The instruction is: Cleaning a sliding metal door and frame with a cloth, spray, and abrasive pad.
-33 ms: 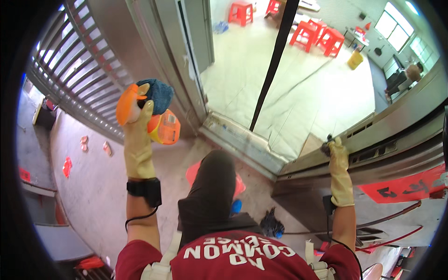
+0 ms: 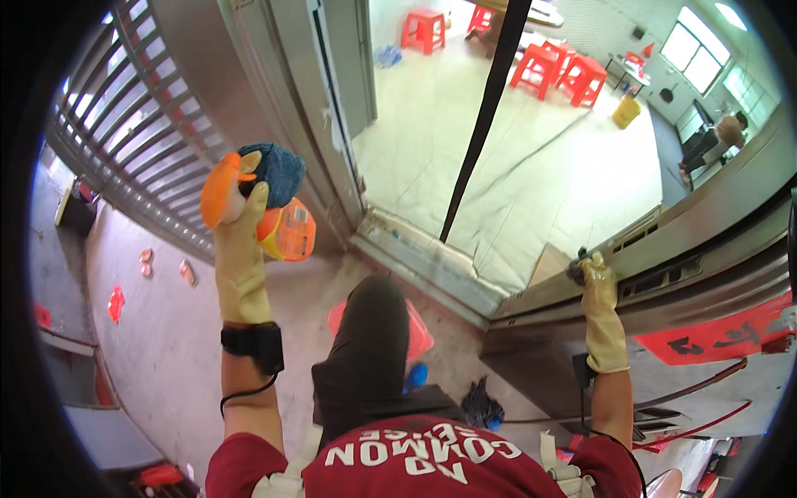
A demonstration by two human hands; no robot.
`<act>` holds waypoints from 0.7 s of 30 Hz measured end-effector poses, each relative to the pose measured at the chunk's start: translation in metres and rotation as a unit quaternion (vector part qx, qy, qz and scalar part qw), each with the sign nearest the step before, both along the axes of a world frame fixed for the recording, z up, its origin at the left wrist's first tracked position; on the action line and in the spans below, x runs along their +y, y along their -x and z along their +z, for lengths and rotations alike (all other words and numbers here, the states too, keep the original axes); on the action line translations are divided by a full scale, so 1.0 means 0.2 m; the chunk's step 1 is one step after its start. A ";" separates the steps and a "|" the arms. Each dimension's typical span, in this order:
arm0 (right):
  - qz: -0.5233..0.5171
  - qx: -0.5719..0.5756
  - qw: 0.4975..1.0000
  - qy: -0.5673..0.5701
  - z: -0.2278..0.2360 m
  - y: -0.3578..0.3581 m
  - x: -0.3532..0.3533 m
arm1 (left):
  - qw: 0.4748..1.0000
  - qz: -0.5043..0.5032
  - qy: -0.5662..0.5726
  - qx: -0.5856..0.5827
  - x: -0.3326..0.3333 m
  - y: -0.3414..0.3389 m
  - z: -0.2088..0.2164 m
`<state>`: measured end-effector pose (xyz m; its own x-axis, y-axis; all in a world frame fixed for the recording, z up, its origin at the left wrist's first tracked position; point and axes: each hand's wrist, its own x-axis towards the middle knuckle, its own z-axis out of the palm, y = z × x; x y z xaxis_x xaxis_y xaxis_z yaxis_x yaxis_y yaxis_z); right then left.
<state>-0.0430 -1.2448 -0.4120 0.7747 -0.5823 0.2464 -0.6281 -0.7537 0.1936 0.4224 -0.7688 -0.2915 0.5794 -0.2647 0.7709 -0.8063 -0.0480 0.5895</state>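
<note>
A cream rubber glove covers my left hand [image 2: 241, 257], raised at the left and closed round a spray bottle [image 2: 289, 232] with an orange trigger head and an orange-yellow body. A folded blue denim cloth [image 2: 282, 173] is bunched against the bottle in the same grip. My right hand [image 2: 601, 303], gloved alike, reaches to the metal door edge [image 2: 639, 249] at the right. Its fingers are closed on a small dark scrubbing pad [image 2: 577, 270], mostly hidden by the glove, which touches the door edge.
Ahead lies a door sill [image 2: 423, 257], with a black strip [image 2: 481, 133] hanging above it. Behind are red stools [image 2: 581, 81], a yellow bin [image 2: 627, 112] and a person [image 2: 718, 137]. A pink-red plastic item [image 2: 421, 332] lies under my leg, near a black bag [image 2: 481, 407].
The view has shifted slightly, so the room beyond sits a little further left. Both hands keep their holds.
</note>
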 end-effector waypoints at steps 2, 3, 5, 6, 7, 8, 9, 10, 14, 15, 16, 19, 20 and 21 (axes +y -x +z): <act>-0.192 -0.091 0.970 -0.117 0.20 -0.11 0.09 | 0.997 0.007 -0.019 0.075 -0.01 0.01 0.03; -0.243 -0.080 0.964 -0.079 0.42 -0.31 0.18 | 0.999 0.013 -0.003 0.051 -0.02 -0.07 0.07; -0.178 -0.012 0.984 0.000 0.49 -0.18 0.01 | 0.995 0.004 -0.097 -0.023 -0.11 -0.12 0.03; -0.197 -0.032 0.980 0.020 0.53 -0.18 -0.08 | 0.996 -0.010 -0.084 -0.034 -0.24 -0.22 0.01; -0.207 -0.030 0.977 0.031 0.64 -0.12 -0.08 | 0.997 -0.042 -0.059 0.041 -0.32 -0.17 -0.03; -0.273 -0.135 0.951 -0.045 0.88 -0.27 0.09 | 0.991 -0.066 -0.039 0.108 -0.38 -0.16 0.00; -0.333 -0.237 0.905 -0.121 1.07 -0.45 0.22 | 0.984 -0.077 -0.024 0.158 -0.44 -0.17 0.04; -0.317 -0.250 0.912 -0.067 1.15 -0.43 0.23 | 0.975 -0.091 -0.002 0.203 -0.48 -0.19 0.18; -0.282 -0.364 0.862 -0.214 1.28 -0.04 0.06 | 0.922 -0.257 -0.050 0.284 -0.86 -0.35 0.54; -0.190 -0.167 0.963 -0.096 1.27 0.00 0.04 | 0.917 -0.280 -0.053 0.279 -0.94 -0.36 0.65; -0.084 0.048 0.995 0.021 1.28 0.00 0.06 | 0.899 -0.296 -0.038 0.320 -0.99 -0.35 0.75; -0.064 -0.003 0.998 -0.008 1.42 -0.16 0.18 | 0.877 -0.330 -0.019 0.350 -1.02 -0.39 1.01; -0.066 -0.006 0.998 -0.012 1.45 -0.16 0.18 | 0.873 -0.345 -0.009 0.344 -1.00 -0.39 1.10; -0.078 -0.027 0.993 -0.086 1.45 -0.15 0.16 | 0.872 -0.355 -0.011 0.338 -1.02 -0.41 1.23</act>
